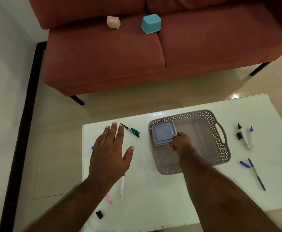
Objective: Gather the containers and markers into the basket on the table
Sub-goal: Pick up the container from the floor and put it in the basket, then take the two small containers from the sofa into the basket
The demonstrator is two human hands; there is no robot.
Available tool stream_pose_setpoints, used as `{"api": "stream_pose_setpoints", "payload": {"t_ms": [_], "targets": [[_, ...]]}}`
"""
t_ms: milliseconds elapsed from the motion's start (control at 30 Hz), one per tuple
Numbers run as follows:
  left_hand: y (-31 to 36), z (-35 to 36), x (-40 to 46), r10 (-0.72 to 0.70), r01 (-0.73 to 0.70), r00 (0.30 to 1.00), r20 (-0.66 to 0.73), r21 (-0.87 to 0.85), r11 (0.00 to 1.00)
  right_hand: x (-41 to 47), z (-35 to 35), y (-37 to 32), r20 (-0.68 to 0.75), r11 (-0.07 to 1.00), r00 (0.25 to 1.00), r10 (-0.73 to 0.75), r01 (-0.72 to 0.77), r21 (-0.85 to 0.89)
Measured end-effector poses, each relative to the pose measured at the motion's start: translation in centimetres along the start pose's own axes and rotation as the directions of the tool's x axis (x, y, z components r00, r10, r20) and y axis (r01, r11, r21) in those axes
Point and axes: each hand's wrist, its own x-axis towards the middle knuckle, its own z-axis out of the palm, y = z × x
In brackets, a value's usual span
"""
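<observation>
A grey perforated basket (pixel 220 131) stands on the white table (pixel 153 195). My right hand (pixel 181 142) grips the near right corner of a lavender lidded container (pixel 162 133) held in the basket's far left corner. My left hand (pixel 111 148) hovers flat, fingers spread, over the table's left part, its fingertips close to a green marker (pixel 132 130). More markers lie around: a white one (pixel 122 185) and a pink one (pixel 109 198) by my left forearm, two white ones (pixel 244 137) and a blue pen (pixel 256 174) on the right. A pink container (pixel 113 22) and a blue container (pixel 151 23) sit on the sofa.
A dark red sofa (pixel 120 56) stands behind the table, with a strip of tiled floor between. Loose caps lie on the table: a black one (pixel 99 214) at the front left, blue ones (pixel 244 164) at the right. A white wall with black skirting runs on the left.
</observation>
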Motion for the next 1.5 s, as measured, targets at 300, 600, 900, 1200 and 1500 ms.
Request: {"api": "stream_pose_setpoints", "payload": {"t_ms": [300, 600, 900, 1200, 1500], "targets": [[0.6, 0.4, -0.6, -0.053, 0.053, 0.999, -0.001, -0.059, 0.997, 2.7, -0.1, 1.0, -0.008, 0.980, 1.000, -0.030, 0.028, -0.198], [2.5, -2.4, -1.9, -0.069, 0.070, 0.997, 0.017, -0.039, 0.997, -3.6, -2.5, -1.5, 0.044, 0.911, 0.999, -0.018, 0.034, -0.410], [1.3, -10.4, -6.2, -0.115, 0.114, 0.993, -0.027, -0.016, 0.993, -20.9, -1.0, -5.4, 0.339, 0.460, 0.871, -0.354, 0.478, -0.748], [-9.1, -17.9, -14.8, -0.359, 0.345, 0.925, -0.127, -0.119, 0.931, -37.2, 6.5, -9.0, 0.646, 0.064, 0.591, -0.483, 0.760, -0.647], [-24.9, -21.6, -26.4, -0.444, 0.425, 0.894, -0.062, -0.201, 0.883, -51.1, 17.5, -7.0, 0.777, -0.169, 0.462, -0.429, 0.803, -0.571]]}}
